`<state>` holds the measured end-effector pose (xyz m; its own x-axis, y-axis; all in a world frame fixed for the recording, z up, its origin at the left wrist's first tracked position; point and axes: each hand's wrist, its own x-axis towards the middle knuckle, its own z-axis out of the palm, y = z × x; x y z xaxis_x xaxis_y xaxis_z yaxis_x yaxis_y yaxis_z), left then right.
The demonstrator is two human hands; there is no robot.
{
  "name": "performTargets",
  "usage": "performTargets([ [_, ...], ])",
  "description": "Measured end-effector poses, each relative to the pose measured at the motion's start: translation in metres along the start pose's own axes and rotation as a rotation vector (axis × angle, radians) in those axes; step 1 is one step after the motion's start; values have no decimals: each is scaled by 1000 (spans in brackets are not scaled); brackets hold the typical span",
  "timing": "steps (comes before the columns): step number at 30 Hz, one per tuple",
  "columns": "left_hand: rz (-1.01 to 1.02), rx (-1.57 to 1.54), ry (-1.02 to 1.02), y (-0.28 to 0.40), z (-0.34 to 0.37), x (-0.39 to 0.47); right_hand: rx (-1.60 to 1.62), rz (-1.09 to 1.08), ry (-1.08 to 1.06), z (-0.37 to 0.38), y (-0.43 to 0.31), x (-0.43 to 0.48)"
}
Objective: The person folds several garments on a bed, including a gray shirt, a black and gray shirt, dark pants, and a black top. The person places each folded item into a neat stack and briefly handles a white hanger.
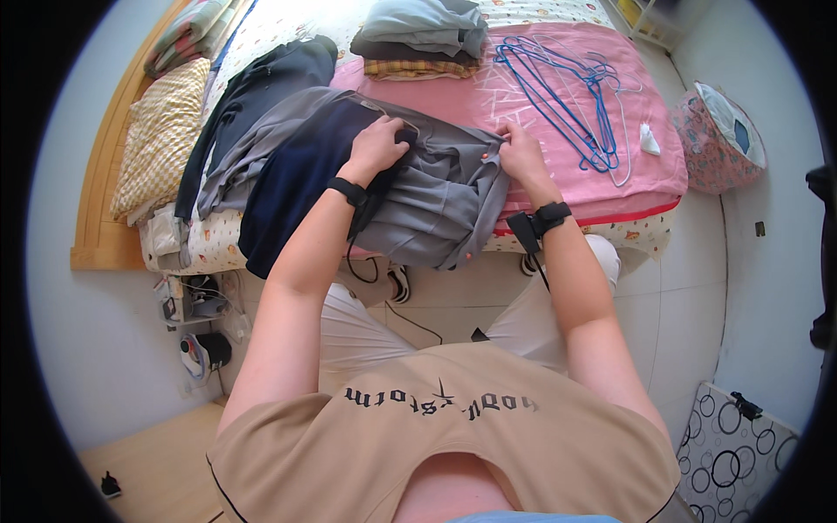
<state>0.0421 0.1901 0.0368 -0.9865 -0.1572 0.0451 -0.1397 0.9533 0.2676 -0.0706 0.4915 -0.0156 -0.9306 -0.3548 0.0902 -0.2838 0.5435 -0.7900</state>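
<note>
A crumpled grey garment (425, 202) with small orange-red buttons lies across the near edge of the bed. My right hand (522, 153) pinches its edge at the right corner. My left hand (380, 147) grips dark navy cloth (307, 157) near a pale label and a thin light cord or hanger part at the collar; its fingertips are partly hidden. The navy cloth lies over the grey one and hangs past the bed edge. Behind to the left a dark garment (268, 82) is spread out. Both my wrists wear black straps with cables.
Blue and white hangers (588, 98) and a white crumpled tissue (649, 139) lie on the pink blanket (654, 176). Folded clothes (422, 33) are stacked at the back. A checked pillow (167, 131) is at left, a pink fabric basket (703, 144) at right. Cables run near my feet.
</note>
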Motion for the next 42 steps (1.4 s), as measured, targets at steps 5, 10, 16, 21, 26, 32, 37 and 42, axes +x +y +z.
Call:
performTargets([
  [5,244,-311,243,17,-51,-25,9,-263,104,-1,-20,-7],
  [10,365,-479,130,76,-35,-68,766,-93,-262,-1,-65,-20],
  [16,326,-592,48,100,-2,-94,677,247,-527,7,-67,-37],
  [21,386,-686,241,86,-38,-94,719,126,-334,16,-59,-31],
  [26,460,-636,342,89,-88,-110,674,-41,-284,15,-66,-32],
  [32,417,-505,495,80,-134,-114,799,-35,-278,9,-73,-33],
  [37,436,-621,512,92,-160,-117,772,-95,-249,0,-85,-37],
  [42,556,-674,648,99,-222,-101,742,-49,-228,-25,-110,-44],
])
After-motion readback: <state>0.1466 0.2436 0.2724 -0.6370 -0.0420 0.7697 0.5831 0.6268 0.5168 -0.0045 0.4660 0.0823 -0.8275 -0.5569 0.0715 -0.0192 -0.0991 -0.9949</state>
